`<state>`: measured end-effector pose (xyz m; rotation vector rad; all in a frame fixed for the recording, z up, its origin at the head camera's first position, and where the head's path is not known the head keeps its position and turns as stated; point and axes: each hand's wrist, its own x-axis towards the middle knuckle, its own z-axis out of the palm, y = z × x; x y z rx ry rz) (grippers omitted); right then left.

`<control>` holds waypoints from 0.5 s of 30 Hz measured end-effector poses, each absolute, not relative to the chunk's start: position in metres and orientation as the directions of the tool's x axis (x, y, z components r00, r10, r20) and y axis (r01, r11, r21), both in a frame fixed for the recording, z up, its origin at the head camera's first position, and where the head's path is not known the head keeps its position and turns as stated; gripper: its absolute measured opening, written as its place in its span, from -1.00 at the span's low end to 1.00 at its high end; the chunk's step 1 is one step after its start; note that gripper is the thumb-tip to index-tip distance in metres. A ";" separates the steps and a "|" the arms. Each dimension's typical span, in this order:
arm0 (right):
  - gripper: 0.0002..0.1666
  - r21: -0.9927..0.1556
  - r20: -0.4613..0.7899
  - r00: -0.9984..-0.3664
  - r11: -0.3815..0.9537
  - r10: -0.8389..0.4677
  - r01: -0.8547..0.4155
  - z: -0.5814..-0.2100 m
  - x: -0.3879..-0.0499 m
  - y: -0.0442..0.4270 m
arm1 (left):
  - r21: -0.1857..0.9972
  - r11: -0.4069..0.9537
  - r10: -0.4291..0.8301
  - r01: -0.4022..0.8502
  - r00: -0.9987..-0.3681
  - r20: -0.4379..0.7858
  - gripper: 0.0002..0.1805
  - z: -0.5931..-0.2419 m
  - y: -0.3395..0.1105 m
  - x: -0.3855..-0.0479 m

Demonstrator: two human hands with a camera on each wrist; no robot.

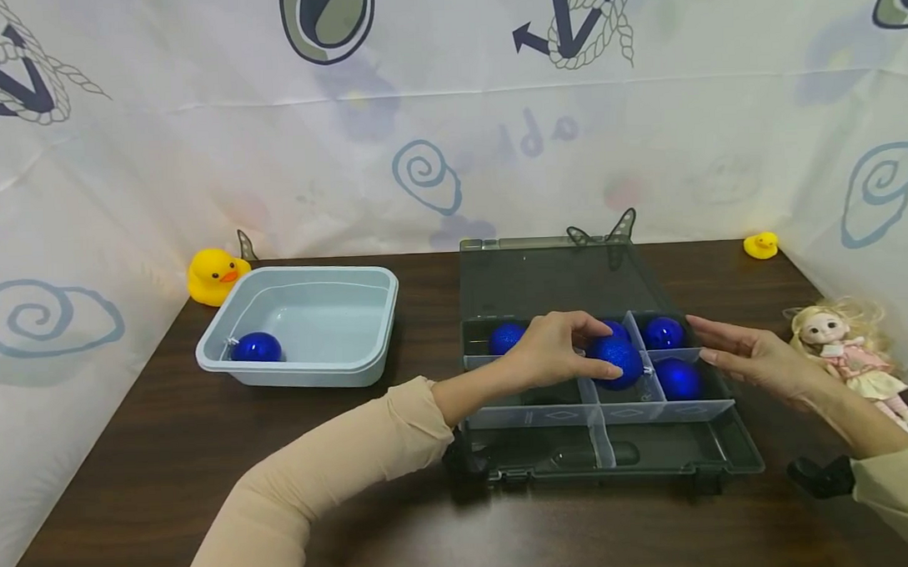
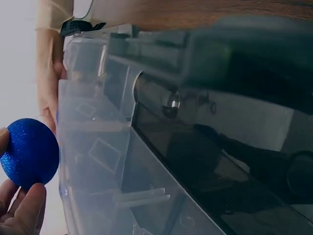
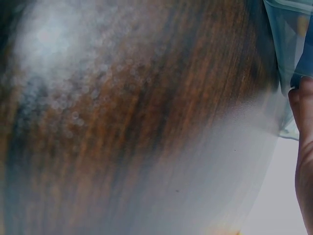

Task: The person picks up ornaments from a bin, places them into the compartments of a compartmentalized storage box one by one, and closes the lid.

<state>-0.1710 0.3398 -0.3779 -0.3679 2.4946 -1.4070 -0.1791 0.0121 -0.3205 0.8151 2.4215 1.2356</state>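
A glittery blue ball (image 1: 617,362) is pinched between the thumb and fingers of my left hand (image 1: 550,351), over a middle compartment of the dark clear divided box (image 1: 603,476). In the left wrist view the same ball (image 2: 30,152) sits in the fingertips of the left hand (image 2: 22,210), beside the box's clear dividers (image 2: 105,155). My right hand (image 1: 765,364), fingers extended, touches the box's right edge; the right wrist view shows this hand (image 3: 305,132) against the box wall. Compartments hold blue balls: one (image 1: 505,338) at left, one partly hidden behind the held ball, two (image 1: 663,333) at right.
A pale blue tub (image 1: 337,373) with one shiny blue ball (image 1: 257,347) stands at the left. The box lid (image 1: 551,280) lies open behind the compartments. Rubber ducks (image 1: 215,277) stand at both back corners, and a doll (image 1: 850,353) lies at the right, near the right forearm.
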 end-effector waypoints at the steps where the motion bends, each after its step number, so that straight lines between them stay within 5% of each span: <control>1: -0.39 -0.857 -0.098 -0.936 0.506 -0.338 -0.094 -0.378 -0.171 0.340 | 0.803 0.478 0.608 0.355 -0.794 -0.012 -0.49 -0.321 0.014 -0.179; 15: -0.38 -0.844 -0.113 -0.940 0.530 -0.323 -0.080 -0.377 -0.171 0.340 | 0.705 0.588 0.603 0.396 -0.796 -0.055 -0.47 -0.319 0.030 -0.176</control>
